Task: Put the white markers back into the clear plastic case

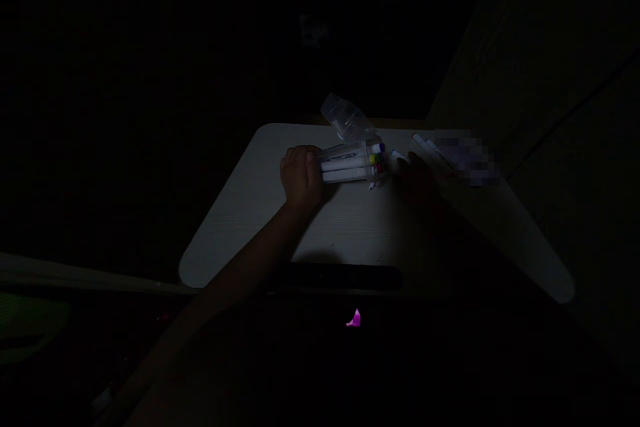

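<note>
My left hand [302, 177] is wrapped round the closed end of a clear plastic case [345, 148], which lies on its side with its mouth to the right. Inside it are several white markers [347, 165]; blue, yellow and red ends show at the mouth. The case's clear flip lid [346, 117] hangs open behind it. Right of the mouth, my right hand [417, 180] is in deep shadow. Its fingertips appear closed on a white marker [399, 155], whose end points towards the case. A small white tip [371, 185] shows under the mouth.
A pale wood-grain table [240, 213] with rounded corners lies under both hands. More markers [425, 142] lie behind my right hand, near a blurred patch [470, 157]. A dark slot [345, 276] runs along the table's near edge. The surroundings are very dark.
</note>
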Demonstrator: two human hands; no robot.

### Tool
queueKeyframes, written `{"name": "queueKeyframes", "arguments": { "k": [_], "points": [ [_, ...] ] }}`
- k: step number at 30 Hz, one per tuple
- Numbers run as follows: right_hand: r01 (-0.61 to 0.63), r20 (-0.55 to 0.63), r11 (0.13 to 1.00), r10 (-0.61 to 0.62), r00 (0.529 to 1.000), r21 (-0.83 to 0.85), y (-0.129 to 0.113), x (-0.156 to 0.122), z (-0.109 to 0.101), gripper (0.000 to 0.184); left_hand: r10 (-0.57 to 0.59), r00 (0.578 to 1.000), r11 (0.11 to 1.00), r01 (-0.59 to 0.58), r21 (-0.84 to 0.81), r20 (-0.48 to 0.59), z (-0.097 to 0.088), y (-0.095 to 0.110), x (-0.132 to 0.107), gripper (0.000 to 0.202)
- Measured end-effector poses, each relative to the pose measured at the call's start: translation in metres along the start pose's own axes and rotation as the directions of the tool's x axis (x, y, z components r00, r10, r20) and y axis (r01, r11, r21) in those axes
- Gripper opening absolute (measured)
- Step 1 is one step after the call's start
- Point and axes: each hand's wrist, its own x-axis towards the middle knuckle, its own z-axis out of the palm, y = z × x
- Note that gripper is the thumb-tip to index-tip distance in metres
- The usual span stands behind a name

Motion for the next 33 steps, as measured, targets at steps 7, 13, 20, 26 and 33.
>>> {"name": "queueKeyframes", "arguments": {
  "k": [7,13,20,26,33],
  "points": [
    [-0.1,0.104,0.99,0.11,0.988,-0.103,-0.005,0.002,-0.021,0.044,-0.017,1.0,1.0,0.017,-0.011,0.004,0.001,-0.001,0.0,0.068],
    [-0.119,0.164,0.982,0.143,0.976,-0.146,-0.011,0.0,-0.028,0.049,-0.005,1.0,1.0,0.005,0.003,-0.004,0.001,-0.001,0.001,0.072],
    [-0.1,0.191,0.991,0.116,0.975,-0.093,-0.012,-0.001,-0.032,0.046,-0.006,1.0,1.0,0.006,-0.012,-0.002,0.001,-0.001,0.001,0.072],
    [-0.147,0.197,0.986,0.16,0.967,-0.08,-0.007,-0.001,-0.031,0.043,-0.025,1.0,1.0,0.025,-0.014,0.007,0.0,-0.001,0.0,0.07],
    [-0.129,0.139,0.992,0.13,0.982,-0.017,-0.011,-0.005,-0.03,0.043,-0.009,1.0,1.0,0.009,-0.013,0.002,0.001,-0.001,0.001,0.071]
  ]
}}
